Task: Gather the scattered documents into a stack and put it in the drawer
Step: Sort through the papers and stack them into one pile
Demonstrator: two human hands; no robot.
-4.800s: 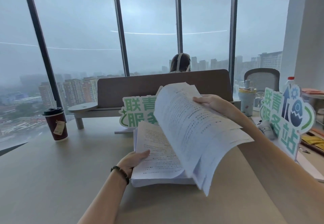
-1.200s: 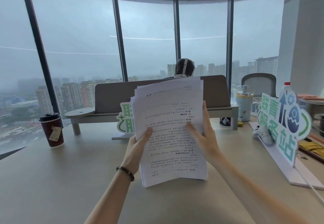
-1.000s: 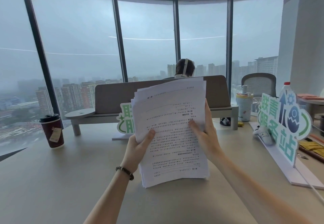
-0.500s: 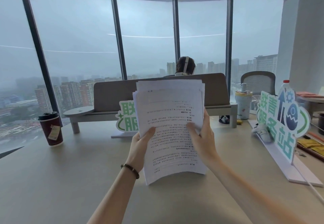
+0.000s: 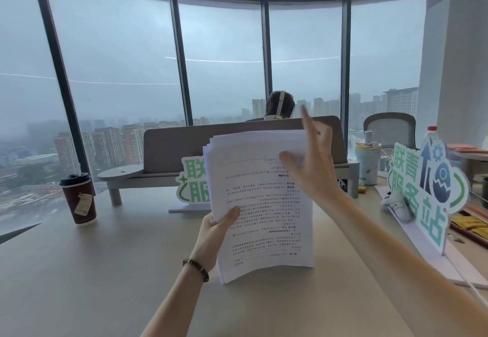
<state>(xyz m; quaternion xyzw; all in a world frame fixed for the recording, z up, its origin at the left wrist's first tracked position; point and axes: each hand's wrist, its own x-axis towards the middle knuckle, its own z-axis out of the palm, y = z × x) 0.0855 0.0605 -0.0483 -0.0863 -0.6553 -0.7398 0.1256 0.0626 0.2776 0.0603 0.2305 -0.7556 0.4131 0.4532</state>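
Stack of printed papers (image 5: 261,204) held upright above a pale worktop (image 5: 79,270), bottom edge close to the surface, contact unclear. Left hand (image 5: 215,231) gripping the stack's lower left edge, thumb curled over the front sheet, beaded bracelet (image 5: 196,269) on the wrist. Right hand (image 5: 313,162) raised in front of the stack's upper right corner, fingers spread and blurred, holding nothing; contact with the paper impossible to tell. Sheet edges slightly uneven at the top, lower left corner bowing forward.

Dark red paper cup (image 5: 78,198) with black lid standing well to the left on the worktop. Green and white cut-out sign (image 5: 194,181) just behind the stack, partly hidden by it. Larger matching sign (image 5: 427,191) standing at the right. Grey divider panel (image 5: 174,149) across the back, top of a person's head (image 5: 280,104) with a headband showing above it. Tall windows (image 5: 118,59) beyond, grey sky and hazy city towers.
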